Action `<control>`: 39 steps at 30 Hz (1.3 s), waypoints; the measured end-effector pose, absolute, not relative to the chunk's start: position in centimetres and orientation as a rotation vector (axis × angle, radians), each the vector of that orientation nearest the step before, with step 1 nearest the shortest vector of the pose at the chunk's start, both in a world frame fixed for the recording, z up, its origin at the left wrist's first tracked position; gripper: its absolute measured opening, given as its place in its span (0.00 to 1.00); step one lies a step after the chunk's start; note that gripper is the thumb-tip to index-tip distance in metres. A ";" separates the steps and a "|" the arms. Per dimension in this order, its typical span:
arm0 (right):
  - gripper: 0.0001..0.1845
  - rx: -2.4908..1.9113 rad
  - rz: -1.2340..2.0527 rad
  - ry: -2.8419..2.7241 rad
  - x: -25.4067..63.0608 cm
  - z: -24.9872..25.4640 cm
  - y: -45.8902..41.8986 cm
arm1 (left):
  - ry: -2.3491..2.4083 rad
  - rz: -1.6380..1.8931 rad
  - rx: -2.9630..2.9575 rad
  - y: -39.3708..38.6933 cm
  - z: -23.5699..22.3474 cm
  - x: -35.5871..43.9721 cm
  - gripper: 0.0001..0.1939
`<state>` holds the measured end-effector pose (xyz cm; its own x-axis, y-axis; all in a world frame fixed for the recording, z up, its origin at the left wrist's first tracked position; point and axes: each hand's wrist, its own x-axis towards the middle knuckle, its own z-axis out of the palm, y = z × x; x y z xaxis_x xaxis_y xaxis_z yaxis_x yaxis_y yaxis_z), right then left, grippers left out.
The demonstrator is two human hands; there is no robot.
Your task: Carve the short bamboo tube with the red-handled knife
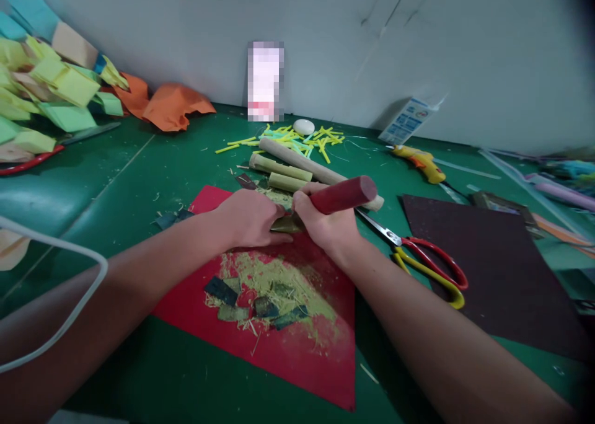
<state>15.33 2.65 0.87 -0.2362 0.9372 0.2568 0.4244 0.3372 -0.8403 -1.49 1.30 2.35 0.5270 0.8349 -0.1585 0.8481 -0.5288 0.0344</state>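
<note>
I have a short olive-green piece (284, 225) pinched in my left hand (253, 216), fingers above and below it, over the far part of a red sheet (325, 374). My right hand (328, 222) is clamped round a thick red handle (344, 194), which tilts up toward two o'clock; my fingers hide its lower end, so I can't tell whether that touches the piece.

From the piece, at six o'clock, pale shavings (279, 275) and dark green flakes (222, 291) lie on the red sheet. At twelve, just beyond my hands, are two short greenish tubes (290, 182), with a long pale rod (302, 162) slanting past them toward two. Farther out at twelve are yellow and light green strips (328, 145) and a white round object (304, 126).

At three o'clock, scissors (393, 237) with one red and one yellow handle lie partly on a dark sheet (493, 275). A yellow glue gun (421, 163) rests at two. Crumpled orange material (171, 106) sits between ten and eleven, and folded coloured papers (69, 89) are heaped at ten, all on the green table (176, 380).
</note>
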 end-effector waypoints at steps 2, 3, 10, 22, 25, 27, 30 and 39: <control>0.14 -1.219 0.831 -1.827 15.1 1.0 2.7 | 1.458 -0.171 2.663 1.3 2.3 -1.5 0.30; 0.14 -1.215 0.837 -1.835 15.0 1.0 2.7 | 1.455 -0.168 2.666 1.3 2.2 -1.5 0.30; 0.14 -1.168 0.855 -1.871 14.5 1.1 2.6 | 1.457 -0.172 2.671 1.2 2.2 -1.6 0.32; 0.12 -1.098 0.973 -1.744 14.7 0.6 2.1 | 1.423 -0.128 2.650 1.3 2.3 -1.4 0.29; 0.11 -1.122 0.980 -1.643 14.9 0.6 2.0 | 1.434 -0.147 2.633 1.3 2.5 -1.3 0.29; 0.10 -1.132 0.942 -1.590 14.8 0.5 2.0 | 1.451 -0.155 2.627 1.3 2.5 -1.3 0.29; 0.11 -1.121 0.931 -1.618 14.6 0.5 2.2 | 1.457 -0.140 2.640 1.4 2.2 -1.4 0.30; 0.09 -1.129 0.950 -1.675 14.6 0.6 2.3 | 1.458 -0.126 2.673 1.5 1.7 -1.6 0.30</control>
